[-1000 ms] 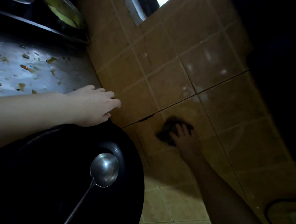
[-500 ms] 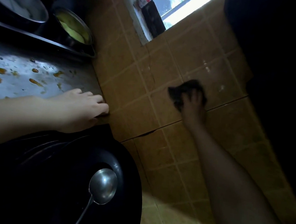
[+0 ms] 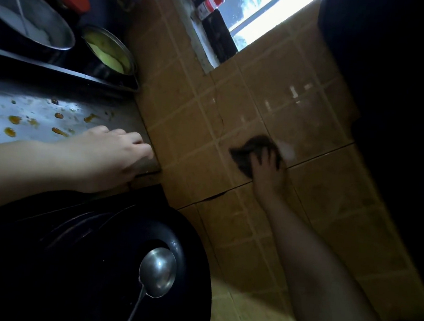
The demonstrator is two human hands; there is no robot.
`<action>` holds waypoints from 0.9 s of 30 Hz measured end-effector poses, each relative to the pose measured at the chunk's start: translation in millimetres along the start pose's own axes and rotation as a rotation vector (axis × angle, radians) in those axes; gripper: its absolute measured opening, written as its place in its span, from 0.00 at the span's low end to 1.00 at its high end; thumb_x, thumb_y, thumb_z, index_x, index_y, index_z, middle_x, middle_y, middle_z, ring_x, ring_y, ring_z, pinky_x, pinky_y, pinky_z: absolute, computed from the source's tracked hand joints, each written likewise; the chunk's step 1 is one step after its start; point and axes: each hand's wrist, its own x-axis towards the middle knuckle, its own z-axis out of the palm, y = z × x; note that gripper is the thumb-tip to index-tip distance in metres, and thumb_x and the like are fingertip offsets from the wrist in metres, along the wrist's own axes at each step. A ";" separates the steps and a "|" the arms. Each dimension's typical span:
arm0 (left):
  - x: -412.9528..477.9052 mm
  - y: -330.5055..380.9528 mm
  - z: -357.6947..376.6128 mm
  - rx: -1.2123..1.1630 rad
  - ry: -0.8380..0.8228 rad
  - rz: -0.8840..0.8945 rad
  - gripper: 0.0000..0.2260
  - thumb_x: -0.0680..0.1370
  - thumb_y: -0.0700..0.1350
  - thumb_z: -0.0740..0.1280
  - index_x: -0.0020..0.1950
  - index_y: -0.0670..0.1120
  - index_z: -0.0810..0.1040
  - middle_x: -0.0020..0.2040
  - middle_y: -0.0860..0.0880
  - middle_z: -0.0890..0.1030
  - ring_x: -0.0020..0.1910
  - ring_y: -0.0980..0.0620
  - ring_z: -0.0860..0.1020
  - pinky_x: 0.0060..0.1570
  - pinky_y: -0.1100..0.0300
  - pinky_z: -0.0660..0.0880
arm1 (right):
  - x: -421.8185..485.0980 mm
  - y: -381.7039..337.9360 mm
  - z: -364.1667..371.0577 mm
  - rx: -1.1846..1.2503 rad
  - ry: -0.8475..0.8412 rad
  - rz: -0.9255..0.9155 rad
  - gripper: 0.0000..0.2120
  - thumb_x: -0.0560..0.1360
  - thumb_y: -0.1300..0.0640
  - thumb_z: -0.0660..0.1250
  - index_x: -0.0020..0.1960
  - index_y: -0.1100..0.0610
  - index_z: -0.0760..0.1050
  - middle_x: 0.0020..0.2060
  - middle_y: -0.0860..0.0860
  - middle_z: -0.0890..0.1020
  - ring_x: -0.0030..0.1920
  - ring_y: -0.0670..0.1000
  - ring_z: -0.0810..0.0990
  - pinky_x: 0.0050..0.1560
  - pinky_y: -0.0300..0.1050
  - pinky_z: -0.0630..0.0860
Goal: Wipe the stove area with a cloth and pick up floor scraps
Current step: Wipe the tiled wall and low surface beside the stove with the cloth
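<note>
Cloth (image 3: pixel 252 148) motion-blurred, part hidden under right grip (image 3: pixel 267 170); pinch or press, can't tell. Ladle (image 3: pixel 157 271) handle cut off at btm edge. Big pot (image 3: pixel 64 27) cropped by left edge. Far right too dark.
</note>
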 end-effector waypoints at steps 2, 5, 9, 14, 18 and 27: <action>-0.4 -10.7 -1.0 0.007 -0.007 -0.020 0.17 0.79 0.56 0.53 0.67 0.59 0.61 0.65 0.56 0.68 0.63 0.55 0.71 0.59 0.57 0.70 | 16.6 10.3 -20.2 0.097 0.129 0.151 0.31 0.77 0.58 0.62 0.75 0.50 0.51 0.77 0.57 0.50 0.76 0.59 0.47 0.72 0.60 0.54; -1.1 -22.4 -0.3 -0.007 -0.030 -0.043 0.19 0.80 0.55 0.56 0.70 0.59 0.58 0.67 0.57 0.67 0.64 0.56 0.70 0.59 0.59 0.68 | 43.2 9.7 -45.1 0.268 0.155 0.321 0.35 0.76 0.61 0.66 0.75 0.49 0.51 0.77 0.56 0.47 0.76 0.60 0.45 0.70 0.61 0.58; -0.8 -32.0 2.8 -0.011 -0.023 -0.035 0.19 0.80 0.55 0.56 0.70 0.59 0.59 0.67 0.57 0.67 0.63 0.57 0.71 0.57 0.61 0.68 | 58.0 -16.0 -46.6 0.127 0.060 0.158 0.26 0.78 0.59 0.60 0.73 0.51 0.55 0.76 0.56 0.49 0.75 0.61 0.46 0.71 0.61 0.56; 1.8 -33.2 9.0 -0.029 -0.048 -0.008 0.17 0.80 0.54 0.55 0.69 0.59 0.60 0.67 0.57 0.66 0.63 0.56 0.70 0.58 0.60 0.69 | 30.3 -46.1 -1.6 -0.035 -0.174 -0.185 0.22 0.80 0.53 0.58 0.72 0.52 0.59 0.76 0.55 0.50 0.75 0.59 0.46 0.72 0.62 0.54; 5.4 -18.8 12.2 -0.026 -0.083 0.030 0.15 0.80 0.53 0.56 0.66 0.58 0.62 0.65 0.55 0.68 0.61 0.54 0.72 0.58 0.56 0.70 | -10.8 -33.7 25.7 -0.081 -0.247 -0.240 0.23 0.80 0.55 0.57 0.73 0.52 0.57 0.77 0.53 0.48 0.76 0.57 0.45 0.73 0.62 0.52; 14.1 40.8 14.1 -0.112 -0.074 0.094 0.17 0.79 0.53 0.56 0.68 0.58 0.61 0.65 0.53 0.68 0.62 0.51 0.71 0.58 0.54 0.69 | -104.3 101.9 29.5 0.497 0.416 0.512 0.24 0.76 0.61 0.61 0.72 0.59 0.64 0.74 0.62 0.57 0.75 0.63 0.52 0.72 0.58 0.56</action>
